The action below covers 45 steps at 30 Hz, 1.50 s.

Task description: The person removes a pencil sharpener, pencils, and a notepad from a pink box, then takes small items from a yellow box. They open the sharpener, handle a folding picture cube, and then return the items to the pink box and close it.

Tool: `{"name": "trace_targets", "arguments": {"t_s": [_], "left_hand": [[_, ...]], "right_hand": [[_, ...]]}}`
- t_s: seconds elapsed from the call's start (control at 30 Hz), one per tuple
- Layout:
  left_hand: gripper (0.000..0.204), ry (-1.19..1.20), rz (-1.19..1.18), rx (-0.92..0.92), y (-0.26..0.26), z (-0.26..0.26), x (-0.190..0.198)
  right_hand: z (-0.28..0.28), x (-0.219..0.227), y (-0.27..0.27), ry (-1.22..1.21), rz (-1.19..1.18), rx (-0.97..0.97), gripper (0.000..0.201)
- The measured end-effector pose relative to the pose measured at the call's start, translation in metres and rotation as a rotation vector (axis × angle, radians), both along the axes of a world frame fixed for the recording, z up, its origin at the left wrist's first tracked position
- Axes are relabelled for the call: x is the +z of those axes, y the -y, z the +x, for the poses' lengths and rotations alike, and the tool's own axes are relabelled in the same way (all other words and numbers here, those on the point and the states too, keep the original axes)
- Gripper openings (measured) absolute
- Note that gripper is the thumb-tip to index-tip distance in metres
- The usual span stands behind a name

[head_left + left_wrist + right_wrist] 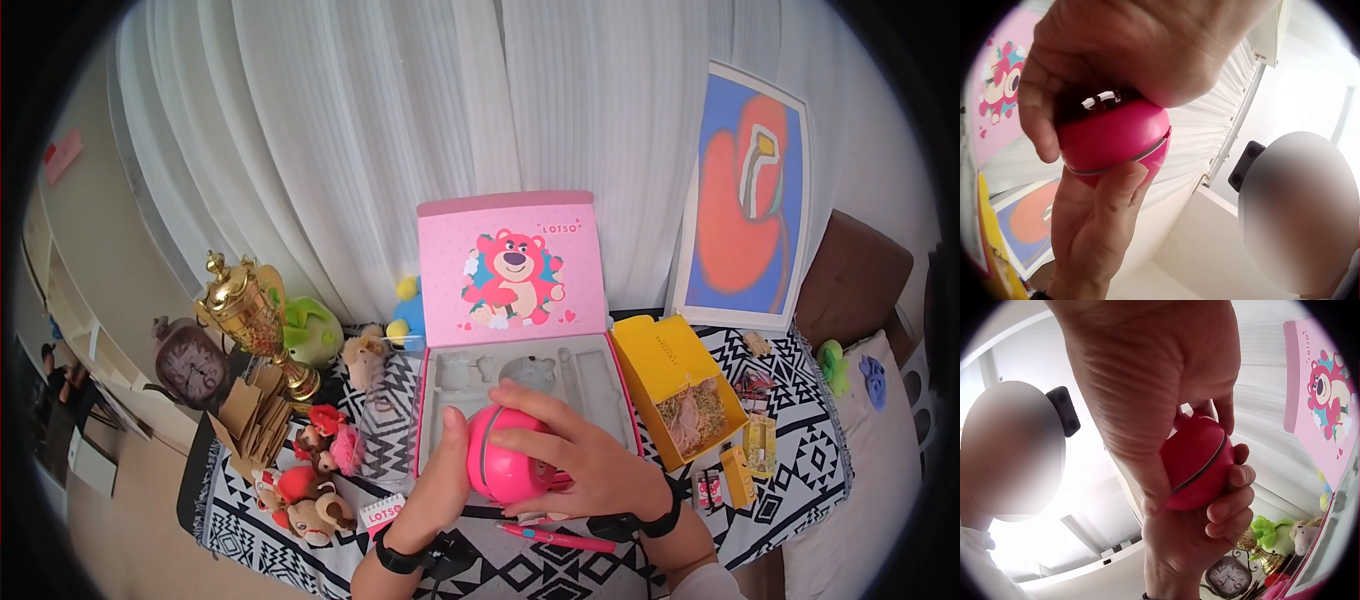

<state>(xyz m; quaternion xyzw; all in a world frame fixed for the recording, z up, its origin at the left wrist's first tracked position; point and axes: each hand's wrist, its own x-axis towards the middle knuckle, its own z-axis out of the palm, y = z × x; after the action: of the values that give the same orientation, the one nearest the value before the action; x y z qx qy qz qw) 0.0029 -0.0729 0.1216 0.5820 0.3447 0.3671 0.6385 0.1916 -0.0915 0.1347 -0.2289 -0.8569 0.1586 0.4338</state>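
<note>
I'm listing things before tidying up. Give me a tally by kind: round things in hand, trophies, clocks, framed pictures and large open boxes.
Pink round object: 1
Trophy: 1
Clock: 1
Framed picture: 1
Large open boxes, pink box and yellow box: 2
Total: 6

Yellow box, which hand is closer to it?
Right. The right hand is just left of the yellow box in the head view, gripping the pink round thing; the left hand grips its other side, farther from the box.
</note>
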Motion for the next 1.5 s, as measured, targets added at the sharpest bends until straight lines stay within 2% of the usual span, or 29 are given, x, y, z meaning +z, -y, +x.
{"name": "trace_targets", "arguments": {"t_s": [0.23, 0.3, 0.53, 0.6, 0.8, 1.03, 1.1, 1.23, 1.3, 1.5], "left_hand": [[0.083, -0.061, 0.026, 0.035, 0.005, 0.001, 0.006], [0.084, -0.084, 0.091, 0.046, 0.002, 0.001, 0.0], [0.079, -0.078, 0.278, 0.1, 0.008, 0.006, 0.0], [0.061, -0.08, 0.396, 0.259, 0.008, 0.01, -0.004], [0.056, -0.106, 0.548, 0.353, 0.011, 0.012, 0.004], [0.052, -0.111, 0.437, 0.324, 0.012, 0.011, 0.004], [0.043, -0.02, 0.498, 0.312, 0.012, 0.017, 0.002], [0.038, 0.009, 0.476, 0.264, 0.01, 0.019, -0.003], [0.042, 0.225, 0.222, 0.125, 0.006, 0.017, -0.003], [0.047, 0.305, 0.082, 0.006, 0.003, 0.011, 0.004]], "right_hand": [[0.002, 0.003, 0.002, -0.024, -0.067, 0.03, 0.083], [0.001, 0.005, 0.004, -0.084, -0.238, 0.011, 0.091], [-0.001, -0.001, 0.0, -0.147, -0.206, -0.01, 0.096], [-0.002, -0.004, -0.003, -0.112, -0.123, -0.041, 0.095], [-0.006, -0.008, -0.002, -0.138, -0.102, -0.075, 0.096], [-0.007, -0.007, 0.0, -0.115, -0.095, -0.097, 0.095], [-0.009, -0.002, 0.004, -0.146, -0.081, -0.084, 0.084], [-0.01, -0.007, 0.003, -0.217, -0.075, -0.053, 0.074], [-0.01, -0.008, 0.003, -0.235, -0.086, -0.055, 0.07], [-0.01, -0.013, 0.0, -0.239, -0.047, -0.062, 0.065]]}}
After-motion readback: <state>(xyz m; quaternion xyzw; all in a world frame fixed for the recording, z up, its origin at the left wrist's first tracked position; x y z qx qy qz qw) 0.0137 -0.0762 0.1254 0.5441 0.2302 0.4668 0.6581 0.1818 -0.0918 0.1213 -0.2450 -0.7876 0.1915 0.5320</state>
